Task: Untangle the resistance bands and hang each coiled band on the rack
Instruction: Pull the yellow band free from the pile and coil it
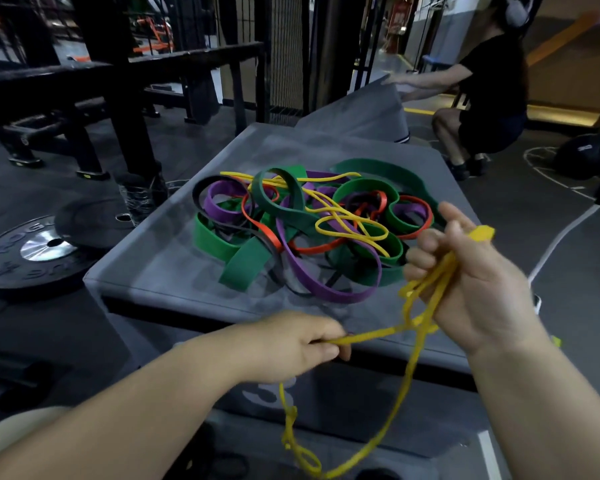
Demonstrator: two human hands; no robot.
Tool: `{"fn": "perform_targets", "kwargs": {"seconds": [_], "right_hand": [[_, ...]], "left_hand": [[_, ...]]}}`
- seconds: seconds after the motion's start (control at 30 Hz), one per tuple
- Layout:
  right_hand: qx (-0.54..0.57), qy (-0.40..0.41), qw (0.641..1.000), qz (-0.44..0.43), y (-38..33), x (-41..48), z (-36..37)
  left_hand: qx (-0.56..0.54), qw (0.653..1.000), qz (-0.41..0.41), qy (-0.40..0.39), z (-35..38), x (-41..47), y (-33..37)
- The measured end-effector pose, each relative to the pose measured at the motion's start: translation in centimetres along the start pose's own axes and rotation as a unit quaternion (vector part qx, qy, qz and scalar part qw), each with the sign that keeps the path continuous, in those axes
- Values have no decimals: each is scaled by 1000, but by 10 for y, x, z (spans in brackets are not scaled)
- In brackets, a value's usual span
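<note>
A tangled heap of resistance bands [302, 223] in green, purple, orange, black and yellow lies on top of a grey padded box [174, 268]. I hold a thin yellow band [409, 368] in front of the box. My right hand [465, 282] is closed around several of its strands, with a loop end sticking out above my fingers. My left hand [295, 344] pinches another stretch of the same band, pulled taut between both hands. The rest of the band hangs down in a long loop with a knot near the bottom. No rack hook is clearly visible.
Black weight plates [32, 251] lie on the floor at left, beside a black steel rig frame [118, 91]. A person in black squats at the back right [482, 98], touching a second grey pad [364, 109]. A white line runs across the floor at right.
</note>
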State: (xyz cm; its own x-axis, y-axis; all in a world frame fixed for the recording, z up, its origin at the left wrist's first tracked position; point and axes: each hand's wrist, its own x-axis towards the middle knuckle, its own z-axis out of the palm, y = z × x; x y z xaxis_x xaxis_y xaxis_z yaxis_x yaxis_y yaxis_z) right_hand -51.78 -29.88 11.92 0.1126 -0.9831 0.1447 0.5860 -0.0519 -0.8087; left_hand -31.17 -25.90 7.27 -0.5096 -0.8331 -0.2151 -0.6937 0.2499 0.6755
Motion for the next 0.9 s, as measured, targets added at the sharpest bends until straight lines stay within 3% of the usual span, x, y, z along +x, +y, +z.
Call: {"fn": "perform_targets", "kwargs": {"seconds": [0.17,0.3,0.4,0.47,0.53,0.7,0.77,0.9], "right_hand": [[-185,-7,982,34,28,-10,8],[-423,-34,904,46,44,-20,10],[-409,-59,905,100,49,-28,20],[-421,-53,899,104,51,-28,21],[-413,-12,905,105,49,-25,21],[-238,17,959,153,31,-18,16],[-217,11,961,169,24,-16,12],[-197,-52,946,251,24,-20,14]], "left_hand": [[76,992,102,15,4,-3,10],[-29,982,118,144,1,-4,11],[-72,963,103,238,-2,-4,10],[-97,958,93,252,-4,-1,8],[-91,970,62,217,-6,1,2],[18,997,-33,68,-16,-1,-21],[-76,996,-3,53,-21,-4,-19],[-291,946,82,118,-31,-10,1]]}}
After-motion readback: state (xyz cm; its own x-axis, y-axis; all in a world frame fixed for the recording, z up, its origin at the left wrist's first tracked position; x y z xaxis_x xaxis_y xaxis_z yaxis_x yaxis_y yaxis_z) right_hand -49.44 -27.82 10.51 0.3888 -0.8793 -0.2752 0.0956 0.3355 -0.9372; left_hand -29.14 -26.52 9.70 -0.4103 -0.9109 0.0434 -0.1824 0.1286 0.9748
